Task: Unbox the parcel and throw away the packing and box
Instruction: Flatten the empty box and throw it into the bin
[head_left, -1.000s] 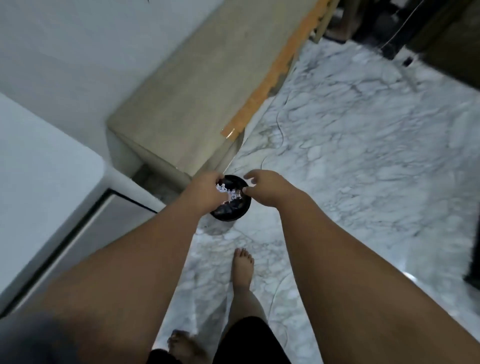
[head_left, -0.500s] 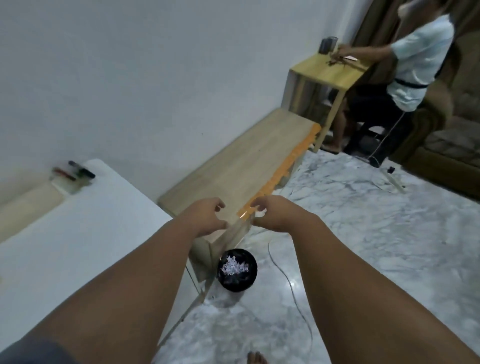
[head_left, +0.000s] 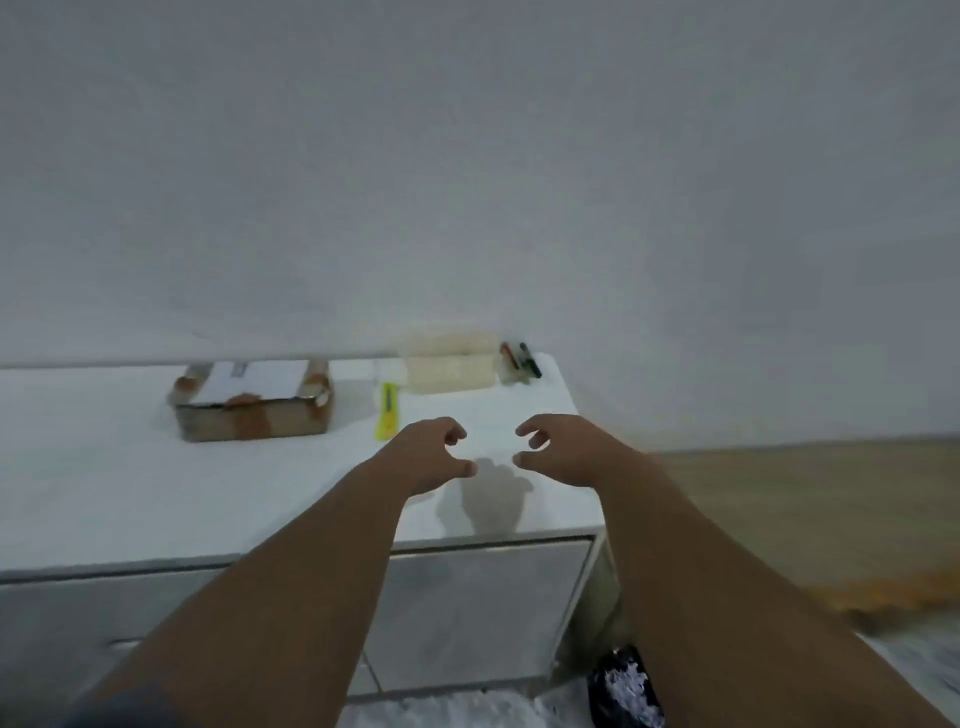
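White wall (head_left: 467, 156): plain, fills the far upper half of the view.
Cabinet (head_left: 130, 499): white top running from the left edge to past the middle, pale drawer fronts below on the near side.
Wooden bench (head_left: 810, 509): low, to the right of the cabinet, with an orange strip along its near edge.
Parcel (head_left: 253, 399): brown cardboard box, taped, white label on top, sitting on the cabinet top at far left, against the wall, well apart from both hands.
Left hand (head_left: 423, 457): held over the cabinet top, fingers loosely curled, grasping nothing.
Right hand (head_left: 558, 449): beside the left, fingers likewise curled and empty; their shadow falls on the top between them.
Bin (head_left: 626, 688): black, on the floor at near right, white scraps inside.
Beige bundle (head_left: 449, 364): blurred, against the wall.
Yellow cutter (head_left: 387, 410): lying between parcel and left hand.
Pens (head_left: 522, 358): at the far right corner.
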